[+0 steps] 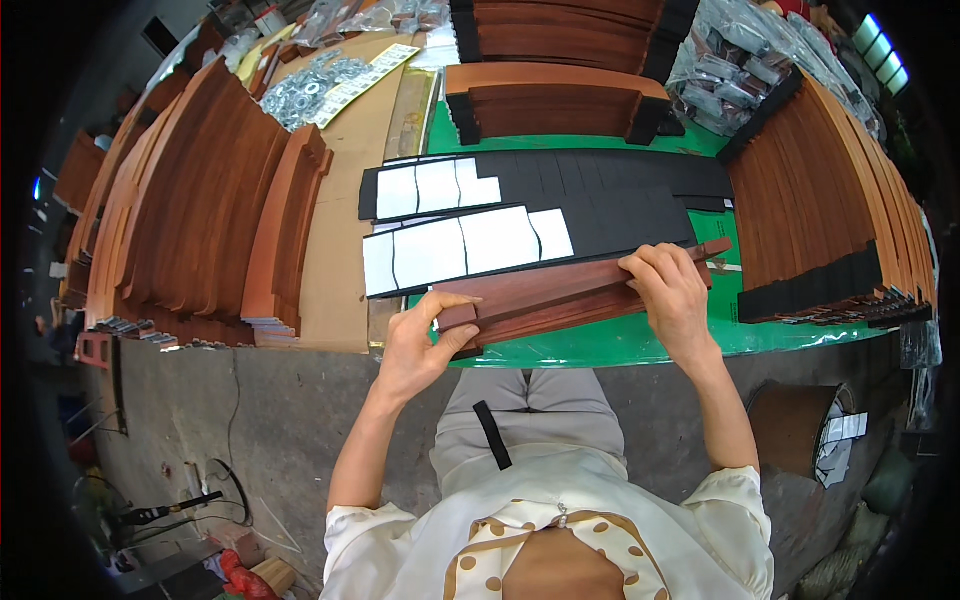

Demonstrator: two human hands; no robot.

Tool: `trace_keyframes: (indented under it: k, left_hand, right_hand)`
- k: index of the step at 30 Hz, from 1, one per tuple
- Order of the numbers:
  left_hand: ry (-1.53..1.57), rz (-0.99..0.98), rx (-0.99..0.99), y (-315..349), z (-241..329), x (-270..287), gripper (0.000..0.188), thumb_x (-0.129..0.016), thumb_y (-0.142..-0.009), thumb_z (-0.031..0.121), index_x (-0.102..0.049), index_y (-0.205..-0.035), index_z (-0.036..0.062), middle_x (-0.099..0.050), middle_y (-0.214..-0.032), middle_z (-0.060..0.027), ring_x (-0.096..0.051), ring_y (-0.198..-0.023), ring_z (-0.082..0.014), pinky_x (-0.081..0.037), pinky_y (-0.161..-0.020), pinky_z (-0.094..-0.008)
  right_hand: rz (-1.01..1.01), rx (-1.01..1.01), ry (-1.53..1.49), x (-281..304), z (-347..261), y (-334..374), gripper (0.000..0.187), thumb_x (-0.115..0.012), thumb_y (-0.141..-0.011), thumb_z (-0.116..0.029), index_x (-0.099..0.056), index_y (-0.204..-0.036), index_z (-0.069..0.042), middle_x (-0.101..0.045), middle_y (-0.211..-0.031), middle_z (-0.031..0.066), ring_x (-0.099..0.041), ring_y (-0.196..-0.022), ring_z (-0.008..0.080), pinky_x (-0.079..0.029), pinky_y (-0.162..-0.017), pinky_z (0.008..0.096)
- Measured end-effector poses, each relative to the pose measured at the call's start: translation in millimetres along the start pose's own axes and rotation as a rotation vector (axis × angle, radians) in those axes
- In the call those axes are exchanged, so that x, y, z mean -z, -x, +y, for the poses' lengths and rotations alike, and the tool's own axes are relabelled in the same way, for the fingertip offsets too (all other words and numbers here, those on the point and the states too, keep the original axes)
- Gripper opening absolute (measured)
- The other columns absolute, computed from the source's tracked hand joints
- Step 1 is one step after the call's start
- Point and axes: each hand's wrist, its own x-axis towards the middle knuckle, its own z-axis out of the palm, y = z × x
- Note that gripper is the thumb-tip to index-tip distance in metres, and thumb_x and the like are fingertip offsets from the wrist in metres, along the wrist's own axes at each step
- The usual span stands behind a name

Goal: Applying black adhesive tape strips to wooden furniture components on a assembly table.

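Observation:
A reddish-brown wooden piece [570, 287], long and bar-like with a squared end, lies in both my hands above the table's near edge. My left hand [418, 342] grips its left end, thumb below and fingers over the top. Near the other end my right hand [672, 298] closes over it from above, fingertips on the upper face. Just beyond lie two rows of black strips [630, 222], partly covered by white backing paper [460, 246] on their left side. Another brown wooden surface shows right below the held piece; whether it is a separate piece I cannot tell.
Curved wooden slats stand stacked at left [200, 190] and right [825, 190], the right ones with black ends. More slats [555, 105] sit at the back on the green tabletop [600, 350]. Metal washers [312, 88] lie on cardboard; a bag of wrapped parts [730, 75] is behind.

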Motion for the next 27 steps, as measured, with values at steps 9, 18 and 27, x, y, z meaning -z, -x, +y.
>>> trace_keyframes:
  k: [9,18,27]
  left_hand:
    - [0.549,-0.135,-0.031,-4.9,-34.0,19.7,0.069,-0.062,-0.087,0.046,-0.040,-0.132,-0.0019,-0.061,-0.114,-0.0211,-0.058,-0.111,-0.0286,-0.042,-0.098,-0.0389]
    - [-0.070,-0.245,-0.150,-105.2,-86.7,10.4,0.022,-0.062,-0.084,0.008,-0.065,-0.106,0.0043,-0.064,-0.113,-0.0113,-0.060,-0.103,-0.0256,-0.047,-0.088,-0.0347]
    - [-0.306,-0.506,-0.456,-142.2,-116.9,-49.0,0.029,-0.068,-0.078,0.013,-0.068,-0.106,0.0105,-0.065,-0.115,-0.0005,-0.058,-0.085,-0.0236,-0.050,-0.077,-0.0329]
  right_hand:
    - [-0.179,-0.054,-0.249,15.3,19.2,-51.0,0.021,-0.066,-0.078,-0.002,-0.062,-0.099,-0.002,-0.063,-0.096,0.0104,-0.061,-0.088,0.0289,-0.050,-0.074,0.0374]
    - [-0.726,0.257,-0.090,-116.6,61.5,-123.6,0.011,-0.061,-0.080,-0.007,-0.061,-0.089,-0.001,-0.063,-0.086,0.0150,-0.064,-0.082,0.0330,-0.053,-0.069,0.0405]
    - [-0.837,0.470,0.084,-162.0,69.6,-113.9,0.008,-0.059,-0.078,-0.005,-0.061,-0.082,0.001,-0.066,-0.080,0.0163,-0.068,-0.074,0.0303,-0.056,-0.064,0.0371]
